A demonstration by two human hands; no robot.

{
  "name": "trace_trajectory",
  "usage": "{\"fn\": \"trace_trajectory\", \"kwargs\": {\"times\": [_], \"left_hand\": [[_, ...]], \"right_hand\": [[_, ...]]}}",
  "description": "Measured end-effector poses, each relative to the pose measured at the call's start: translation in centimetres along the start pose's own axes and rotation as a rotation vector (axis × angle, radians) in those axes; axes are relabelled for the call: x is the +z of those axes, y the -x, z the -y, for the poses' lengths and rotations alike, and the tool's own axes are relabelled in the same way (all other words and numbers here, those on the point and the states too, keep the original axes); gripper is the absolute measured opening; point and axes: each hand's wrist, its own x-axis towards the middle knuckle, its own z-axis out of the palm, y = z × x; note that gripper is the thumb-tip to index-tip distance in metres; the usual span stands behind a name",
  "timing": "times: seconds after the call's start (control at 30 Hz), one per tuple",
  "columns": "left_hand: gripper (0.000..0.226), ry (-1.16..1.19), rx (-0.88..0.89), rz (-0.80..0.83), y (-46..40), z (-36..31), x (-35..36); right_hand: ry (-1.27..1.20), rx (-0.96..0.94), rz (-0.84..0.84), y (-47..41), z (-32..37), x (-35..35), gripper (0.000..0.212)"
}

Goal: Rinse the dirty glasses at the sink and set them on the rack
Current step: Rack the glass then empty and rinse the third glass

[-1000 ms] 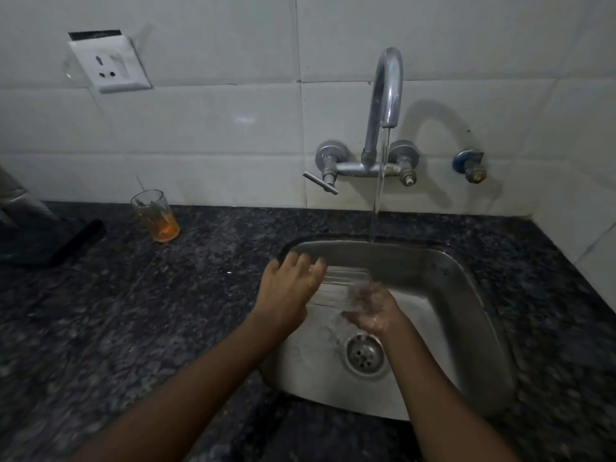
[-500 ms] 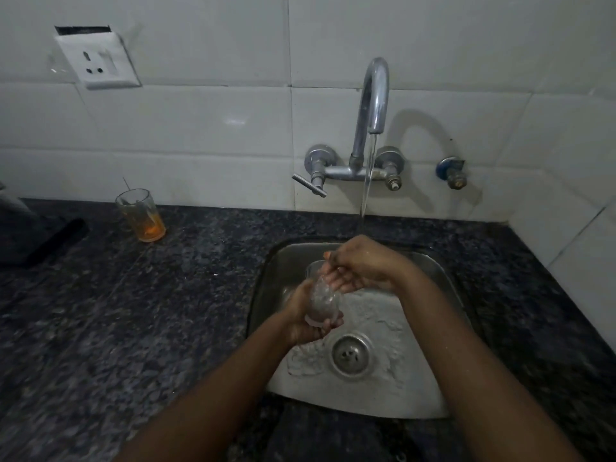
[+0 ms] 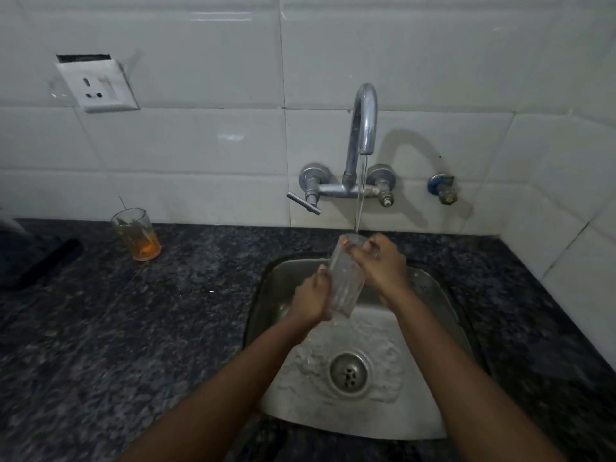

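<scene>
Where water falls, glass (image 3: pixel 345 278) (2-handed grip).

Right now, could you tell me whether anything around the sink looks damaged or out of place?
Yes: the wall socket sits askew, pulled from the tile with a dark gap above its plate. A dirty glass with orange residue waits on the counter. The tap has no handle on its right valve.

1. Glasses: 2, one clear glass (image 3: pixel 345 278) under the water, one dirty glass (image 3: pixel 136 234) with orange residue on the counter (image 3: pixel 133 328)
2. Hands: 2, left hand (image 3: pixel 311 300), right hand (image 3: pixel 380 265)
3. Sinks: 1, steel sink (image 3: pixel 443 315)
4. Drains: 1, drain (image 3: pixel 349 371)
5. Taps: 1, tap (image 3: pixel 361 128)
6. Wall sockets: 1, socket (image 3: pixel 96 85)
7. Side valves: 1, blue valve (image 3: pixel 441 188)
</scene>
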Motion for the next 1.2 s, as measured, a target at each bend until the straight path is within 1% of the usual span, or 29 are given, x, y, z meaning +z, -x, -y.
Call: {"fn": "trace_trajectory", "kwargs": {"times": [0.03,0.07,0.1,0.17,0.2,0.23,0.27,0.3,0.33,0.4,0.43,0.47,0.5,0.53,0.57,0.6,0.67,0.7,0.73,0.77,0.8,0.83,0.87,0.97,1.03,1.1,1.13,1.17,1.2], "left_hand": [[0.059,-0.157,0.185,-0.068,0.2,-0.1,0.3],[0.063,-0.294,0.34,-0.085,0.6,-0.2,0.6],[0.07,-0.461,0.44,-0.068,1.1,-0.3,1.0],[0.091,-0.733,0.512,-0.079,1.6,-0.6,1.6],[0.098,-0.749,0.491,-0.098,1.3,-0.7,1.6],[0.099,-0.677,0.442,-0.111,1.1,-1.2,1.5],[0.095,-0.559,0.396,-0.109,0.4,-1.4,1.3],[0.086,-0.415,0.345,-0.062,-0.3,-1.9,1.0],[0.073,-0.251,0.276,0.042,-0.8,-2.4,0.8],[0.032,0.051,0.137,0.315,-1.9,-3.0,-0.3],[0.016,0.172,0.077,0.445,-2.4,-3.2,-0.7],[0.013,0.284,0.032,0.538,-3.1,-3.1,-1.1],[0.014,0.344,0.009,0.57,-3.6,-3.1,-1.2],[0.018,0.338,0.031,0.515,-3.9,-3.3,-1.0],[0.027,0.261,0.092,0.389,-3.9,-3.6,-0.5],[0.041,0.123,0.175,0.218,-3.9,-3.9,0.2],[0.07,-0.297,0.37,-0.145,-3.7,-4.3,1.7],[0.08,-0.511,0.485,-0.295,-3.8,-4.2,2.2],[0.088,-0.675,0.598,-0.402,-4.2,-3.9,2.5],[0.092,-0.764,0.69,-0.481,-4.3,-3.8,2.7],[0.095,-0.774,0.752,-0.532,-4.6,-3.6,2.8],[0.097,-0.732,0.779,-0.525,-4.7,-3.6,2.7],[0.098,-0.655,0.75,-0.462,-4.6,-4.1,2.4],[0.085,-0.298,0.481,-0.043,-5.5,-5.4,1.1],[0.062,-0.061,0.367,0.24,-6.0,-5.8,0.2],[0.035,0.043,0.305,0.457,-6.3,-5.6,-0.4],[0.03,0.078,0.275,0.508,-6.3,-5.5,-0.6],[0.03,0.076,0.251,0.506,-6.4,-5.2,-0.6],[0.034,0.066,0.244,0.462,-6.3,-5.1,-0.6]], "right_hand": [[0.022,-0.03,-0.052,-0.2,0.5,-0.2,0.042],[0.009,-0.053,-0.09,-0.4,0.8,-0.4,0.042],[-0.008,-0.075,-0.126,-0.5,1.2,-0.7,0.043],[-0.009,-0.127,-0.157,-0.7,1.8,-0.9,0.044],[0.006,-0.174,-0.146,-0.6,2.1,-1.0,0.043],[0.021,-0.234,-0.123,-0.6,2.2,-1.0,0.044],[0.042,-0.293,-0.101,-0.7,2.5,-1.2,0.044],[0.06,-0.339,-0.071,-0.9,2.7,-1.6,0.044],[0.065,-0.371,-0.022,-1.2,2.8,-2.1,0.044],[-0.005,-0.395,0.123,-1.7,2.8,-2.9,0.046],[-0.054,-0.383,0.175,-1.9,2.8,-3.1,0.048],[-0.087,-0.376,0.189,-2.0,2.9,-3.2,0.048],[-0.095,-0.377,0.165,-2.0,2.9,-3.1,0.047],[-0.088,-0.376,0.115,-2.0,3.0,-2.8,0.045],[-0.075,-0.361,0.041,-2.0,3.1,-2.5,0.044],[-0.064,-0.323,-0.054,-2.1,3.3,-2.1,0.044],[-0.058,-0.211,-0.246,-2.3,3.8,-1.3,0.044],[-0.061,-0.175,-0.312,-2.4,4.1,-1.0,0.045],[-0.065,-0.164,-0.345,-2.4,4.3,-0.7,0.045],[-0.064,-0.172,-0.355,-2.5,4.5,-0.5,0.045],[-0.054,-0.188,-0.352,-2.5,4.5,-0.4,0.045],[-0.042,-0.207,-0.343,-2.6,4.5,-0.6,0.046],[-0.033,-0.227,-0.329,-2.6,4.3,-1.0,0.048],[-0.019,-0.316,-0.213,-2.8,3.3,-2.8,0.046],[-0.026,-0.37,-0.081,-2.8,2.8,-3.3,0.045],[-0.013,-0.394,-0.023,-2.6,2.6,-3.1,0.044],[0.003,-0.402,-0.025,-2.7,2.6,-2.9,0.044],[0.024,-0.394,-0.034,-2.7,2.7,-2.6,0.044],[0.042,-0.365,-0.035,-2.7,2.9,-2.3,0.045]]}}
